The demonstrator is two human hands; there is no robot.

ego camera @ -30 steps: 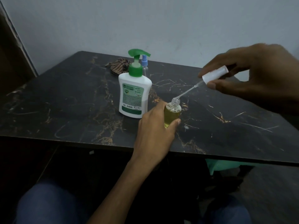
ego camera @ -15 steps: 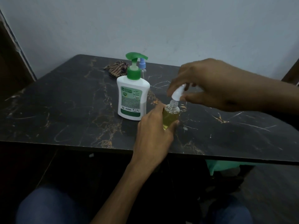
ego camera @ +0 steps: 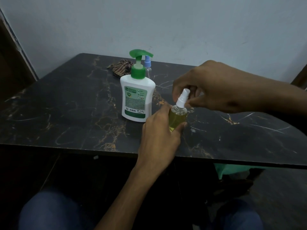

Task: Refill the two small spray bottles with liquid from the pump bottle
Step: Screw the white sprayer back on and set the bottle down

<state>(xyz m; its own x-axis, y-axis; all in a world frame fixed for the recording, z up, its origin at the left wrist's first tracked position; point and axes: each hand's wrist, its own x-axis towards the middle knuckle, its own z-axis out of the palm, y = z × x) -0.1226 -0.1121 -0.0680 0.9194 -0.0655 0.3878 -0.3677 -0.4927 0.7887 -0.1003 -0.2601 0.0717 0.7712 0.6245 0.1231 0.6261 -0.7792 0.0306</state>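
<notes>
At a dark marbled table (ego camera: 66, 113), the pump bottle (ego camera: 137, 100) stands just left of my left hand (ego camera: 159, 135), which grips the yellow-filled spray bottle (ego camera: 177, 119), while my right hand (ego camera: 212, 87) pinches its white spray cap (ego camera: 182, 98) from above.

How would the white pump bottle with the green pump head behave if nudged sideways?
The white pump bottle with the green pump head would probably slide before tipping: it stands upright on a wide base on the smooth dark marble-pattern table. A push high on the tall pump would likelier tip it. Its fill level cannot be seen, so its weight is unclear.
</notes>
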